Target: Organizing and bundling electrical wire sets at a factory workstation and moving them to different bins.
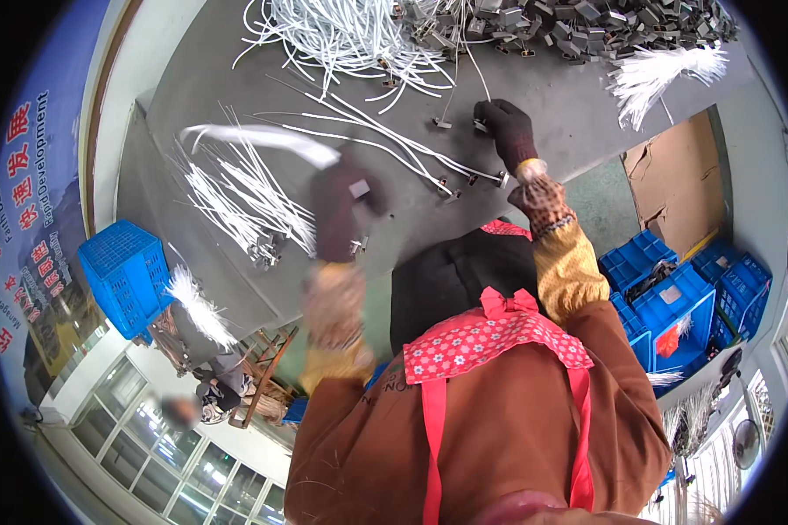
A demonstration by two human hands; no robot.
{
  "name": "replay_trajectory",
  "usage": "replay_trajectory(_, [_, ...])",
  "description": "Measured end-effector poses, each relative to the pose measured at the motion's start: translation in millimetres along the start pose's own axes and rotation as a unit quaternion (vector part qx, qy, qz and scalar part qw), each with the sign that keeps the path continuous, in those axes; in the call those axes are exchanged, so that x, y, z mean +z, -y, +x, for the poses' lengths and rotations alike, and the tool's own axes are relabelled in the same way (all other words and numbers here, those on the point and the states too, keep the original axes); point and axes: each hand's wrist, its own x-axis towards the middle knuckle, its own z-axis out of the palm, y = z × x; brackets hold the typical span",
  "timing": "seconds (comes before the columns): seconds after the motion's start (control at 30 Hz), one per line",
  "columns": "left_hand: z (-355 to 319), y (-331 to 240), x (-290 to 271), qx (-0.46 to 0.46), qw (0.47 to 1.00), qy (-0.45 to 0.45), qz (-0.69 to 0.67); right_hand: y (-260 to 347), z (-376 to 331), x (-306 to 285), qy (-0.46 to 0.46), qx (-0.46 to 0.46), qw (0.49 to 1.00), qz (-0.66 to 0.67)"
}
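Note:
My left hand (340, 210), in a dark glove and blurred by motion, is closed on a white cord (263, 138) that arcs away to the left over the grey table (552, 105); a small metal clip (359, 188) shows at the glove. Further right, my right hand (506, 129), also in a dark glove, pinches the end of a thin white cord (466, 61) at a small metal clip (480, 124). Several white cords with clips on their ends (385, 140) lie between the two hands.
A tangle of white cords (341, 35) and a heap of dark metal clips (578, 22) lie at the table's far side, with a bundle of white ties (665, 70). Clipped cords (245, 206) are piled left. Blue crates (127, 276) (674, 302), cardboard (674, 184), another person (210, 394).

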Motion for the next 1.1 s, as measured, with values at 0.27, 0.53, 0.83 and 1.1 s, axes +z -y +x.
replay_trajectory(0.27, [116.9,15.7,251.4,-0.305,0.836,-0.085,-0.448,-36.0,-98.9,-53.7,-0.032,-0.26,0.938,-0.228])
replay_trajectory(0.53, [139.2,39.2,228.5,-0.225,0.769,-0.045,-0.597,-175.2,-275.4,-279.8,0.001,0.038,0.995,-0.096])
replay_trajectory(0.83, [167.9,52.0,178.3,-0.157,0.804,-0.023,-0.573,-147.2,-268.5,-332.1,0.015,-0.207,0.905,-0.372])
replay_trajectory(1.1, [152.2,19.5,174.0,-0.209,0.81,-0.13,-0.532,-162.1,-258.6,-329.2,0.036,-0.223,0.903,-0.367])
